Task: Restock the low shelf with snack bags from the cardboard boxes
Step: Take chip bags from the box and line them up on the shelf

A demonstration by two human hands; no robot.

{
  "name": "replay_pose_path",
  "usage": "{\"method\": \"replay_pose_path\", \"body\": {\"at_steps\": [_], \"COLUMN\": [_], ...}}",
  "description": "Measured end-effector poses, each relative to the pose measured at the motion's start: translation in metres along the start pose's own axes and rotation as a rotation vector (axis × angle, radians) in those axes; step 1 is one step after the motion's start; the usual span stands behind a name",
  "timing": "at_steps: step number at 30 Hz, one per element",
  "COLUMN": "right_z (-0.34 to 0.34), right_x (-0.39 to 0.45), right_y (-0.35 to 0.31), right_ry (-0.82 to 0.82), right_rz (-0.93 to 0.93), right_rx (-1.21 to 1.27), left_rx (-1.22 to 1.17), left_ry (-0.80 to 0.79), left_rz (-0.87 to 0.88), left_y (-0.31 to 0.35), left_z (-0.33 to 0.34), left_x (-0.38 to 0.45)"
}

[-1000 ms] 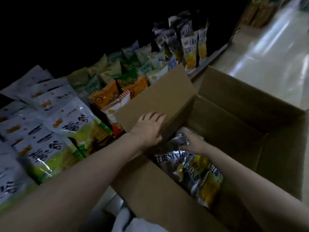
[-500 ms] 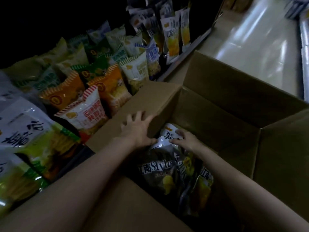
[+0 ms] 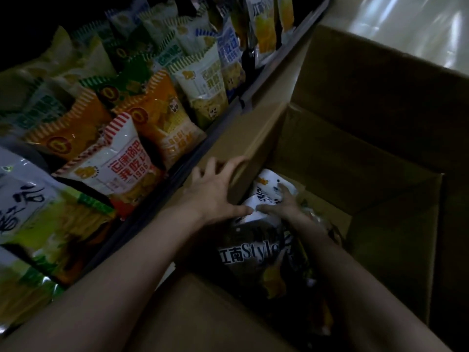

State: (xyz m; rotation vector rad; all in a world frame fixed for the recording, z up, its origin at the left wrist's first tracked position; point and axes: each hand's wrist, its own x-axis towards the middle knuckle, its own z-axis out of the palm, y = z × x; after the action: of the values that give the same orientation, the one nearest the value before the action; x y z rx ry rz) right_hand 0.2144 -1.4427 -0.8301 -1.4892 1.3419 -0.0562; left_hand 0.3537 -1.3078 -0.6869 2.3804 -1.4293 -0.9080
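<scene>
The snack bags wanted for the shelf lie in a heap at the near-left corner of the open cardboard box, a white bag on top of darker ones. The right hand is down among them, its fingers curled onto the white bag, apparently taking hold of it. The left hand lies with straight, spread fingers on the box flap nearest the shelf, pressing it aside, with the thumb reaching down to the white bag's edge.

So the step in hand looks like the pick — getting a bag free of the pile. The next move, as I judge it, calls for a firm hold on the slippery bag, a lift clear of the flap, then a carry leftward to the low shelf, where the rows of bags already stand tight and a gap must be found.

Much is hard to read — the light is poor and the box's depths are nearly black. How many bags remain cannot be told, nor the right hand's fingertips, buried in the wrappers. The shelf's back is lost in darkness, and both forearms are cut off by the frame's lower edge.
</scene>
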Motion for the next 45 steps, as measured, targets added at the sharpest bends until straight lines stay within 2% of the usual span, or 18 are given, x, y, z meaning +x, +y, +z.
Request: {"method": "replay_pose_path", "body": {"at_steps": [7,9,11,16,20,26,28,30,32,33,34,36,38,41,42,45], "right_z": [0.009,-0.001,-0.013,-0.051,-0.078,-0.103,-0.109,-0.111,-0.11,-0.108,-0.105,-0.097,-0.086,-0.068,-0.061,-0.035], "right_x": [-0.021,-0.032,-0.049,-0.084,-0.117,-0.166,-0.174,-0.178,-0.174,-0.168,-0.159,-0.137,-0.116,-0.099,-0.094,-0.07], "right_y": [-0.003,-0.011,-0.025,-0.058,-0.085,-0.119,-0.128,-0.137,-0.143,-0.144,-0.142,-0.131,-0.11,-0.074,-0.064,-0.038], "right_ry": [0.152,0.247,0.27,0.207,0.186,-0.016,-0.019,0.035,0.096,0.128,0.158,0.185,0.124,-0.077,-0.137,-0.194], "right_rz": [-0.063,-0.125,-0.178,-0.239,-0.383,-0.731,-0.82,-0.87,-0.837,-0.79,-0.726,-0.565,-0.39,-0.216,-0.179,-0.092], "right_rx": [0.03,-0.016,-0.088,-0.143,-0.14,-0.302,-0.313,-0.19,-0.01,0.045,0.078,0.053,-0.094,-0.222,-0.195,-0.154], "left_rx": [0.007,0.037,0.081,0.158,0.117,0.042,0.098,0.009,-0.223,-0.292,-0.312,-0.192,-0.053,-0.053,-0.076,-0.094], "left_ry": [-0.011,-0.012,-0.024,-0.067,-0.006,0.209,0.262,0.243,0.23,0.272,0.337,0.534,0.781,1.061,1.104,1.071], "left_rz": [-0.009,-0.012,-0.021,-0.051,-0.055,0.211,0.273,0.288,0.246,0.213,0.176,0.097,0.04,0.067,0.105,0.198], "left_y": [0.004,0.006,0.01,0.014,0.016,0.051,0.055,0.057,0.059,0.059,0.057,0.053,0.049,0.052,0.053,0.051], "left_z": [-0.004,-0.008,-0.01,-0.017,-0.026,-0.048,-0.059,-0.069,-0.076,-0.079,-0.081,-0.083,-0.083,-0.087,-0.088,-0.089], "left_x": [-0.004,-0.007,-0.012,-0.024,-0.03,-0.034,-0.03,-0.026,-0.027,-0.028,-0.028,-0.031,-0.033,-0.033,-0.029,-0.021]}}
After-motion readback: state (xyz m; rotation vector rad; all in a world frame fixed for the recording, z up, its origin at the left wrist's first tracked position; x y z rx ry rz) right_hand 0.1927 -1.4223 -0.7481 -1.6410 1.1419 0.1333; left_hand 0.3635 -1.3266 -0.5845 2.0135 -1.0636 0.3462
